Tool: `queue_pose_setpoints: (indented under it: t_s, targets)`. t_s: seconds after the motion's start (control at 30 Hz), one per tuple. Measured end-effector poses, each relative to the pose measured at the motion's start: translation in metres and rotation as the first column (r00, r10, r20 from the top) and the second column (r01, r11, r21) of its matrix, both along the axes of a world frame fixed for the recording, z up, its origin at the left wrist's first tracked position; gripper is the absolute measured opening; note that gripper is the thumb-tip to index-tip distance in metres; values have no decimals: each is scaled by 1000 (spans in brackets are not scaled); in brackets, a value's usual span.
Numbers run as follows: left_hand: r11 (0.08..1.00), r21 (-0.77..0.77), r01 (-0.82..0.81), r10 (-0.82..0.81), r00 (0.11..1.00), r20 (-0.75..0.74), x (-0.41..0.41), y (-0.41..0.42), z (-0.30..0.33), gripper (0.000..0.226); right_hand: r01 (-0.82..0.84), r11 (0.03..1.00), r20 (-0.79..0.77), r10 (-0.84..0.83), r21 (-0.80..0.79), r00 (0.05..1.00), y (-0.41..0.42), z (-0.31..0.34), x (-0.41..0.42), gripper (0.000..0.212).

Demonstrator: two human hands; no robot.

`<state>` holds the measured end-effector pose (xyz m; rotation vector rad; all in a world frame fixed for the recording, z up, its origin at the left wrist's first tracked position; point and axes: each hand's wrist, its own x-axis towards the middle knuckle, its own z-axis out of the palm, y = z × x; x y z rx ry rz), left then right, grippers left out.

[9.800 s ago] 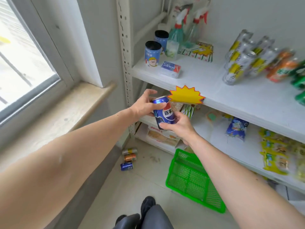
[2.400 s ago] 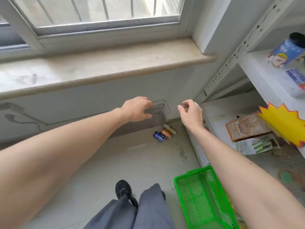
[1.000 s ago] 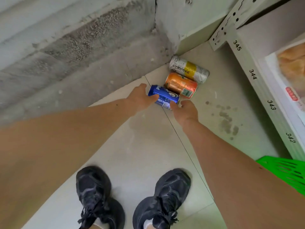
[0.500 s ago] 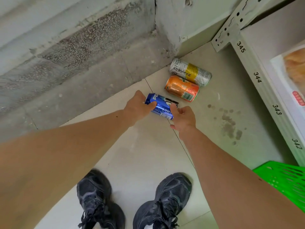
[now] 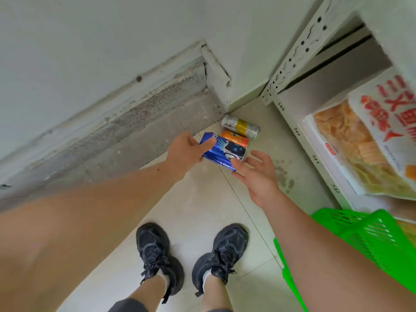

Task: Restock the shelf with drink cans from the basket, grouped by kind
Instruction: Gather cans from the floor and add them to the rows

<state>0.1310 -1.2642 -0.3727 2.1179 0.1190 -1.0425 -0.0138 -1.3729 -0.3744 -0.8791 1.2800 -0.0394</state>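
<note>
**Blue can coming up from the floor corner**

The blue can (image 5: pixel 221 153) lies on its side between both hands, apparently just off the floor (image 5: pixel 195 206), near the corner where the wall meets the shelf post (image 5: pixel 290 61). The left hand (image 5: pixel 185 152) holds its left end, thumb on top and fingers curled round the far side. The right hand (image 5: pixel 258 174) has its fingers spread wide; only the fingertips touch the can's right end, steadying rather than gripping.

Just behind it, the orange can (image 5: pixel 235 140) lies on the floor, seemingly touching the blue one, and the yellow can (image 5: pixel 240 127) sits beyond that, closest to the corner. The green basket (image 5: pixel 369 235) is at the right edge of view, beside the shelf's lowest board, which carries a snack bag (image 5: pixel 364 149). Two dark shoes (image 5: pixel 155 251) stand on the tile below the hands.

To do this step well, I would let the left hand take the full weight with a firmer wrap round the can's middle, since an end-on hold can slip. Lift straight up and away from the orange can so it is not nudged into rolling. The right hand is then free to take the next can.
</note>
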Motion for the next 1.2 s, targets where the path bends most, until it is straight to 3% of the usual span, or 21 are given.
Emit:
queue_pose_setpoints:
  t_s: [0.2,0.33,0.47,0.57,0.67,0.73,0.87,1.0,1.1,1.2]
  targets:
    - [987,-113,-117,104,988,-117,-5,-26,130,50,-35,998,99,39,-44,994,-16,124,-7,73]
    - [977,-211,-42,16,992,-126,-6,-40,225,70,-31,999,206,35,-20,978,-27,212,-18,56]
    - [957,-286,52,-76,994,-74,-16,-51,317,74,26,1000,287,-22,-8,958,-35,294,-28,39]
    - [927,-355,120,-142,989,-38,-21,-58,375,72,-38,999,285,47,-35,957,-42,348,-41,47]
    - [897,-413,161,-184,983,-16,-34,-66,425,78,-155,980,247,183,-127,952,-43,401,-49,59]
    - [872,-453,183,-201,980,9,-48,-73,457,84,-188,955,207,237,-229,949,-39,432,-52,54]
    - [818,-535,209,-206,976,66,-75,-88,519,78,-153,860,92,225,-487,970,-35,493,-65,63]
    - [744,-602,289,-285,953,105,-87,-100,567,72,-105,781,55,176,-616,983,-35,541,-83,78]
    - [690,-633,352,-340,929,146,-92,-106,602,79,-50,744,85,143,-666,986,-32,574,-97,75]
    - [630,-669,395,-393,905,164,-97,-112,630,87,76,781,232,91,-620,968,-30,599,-105,59]
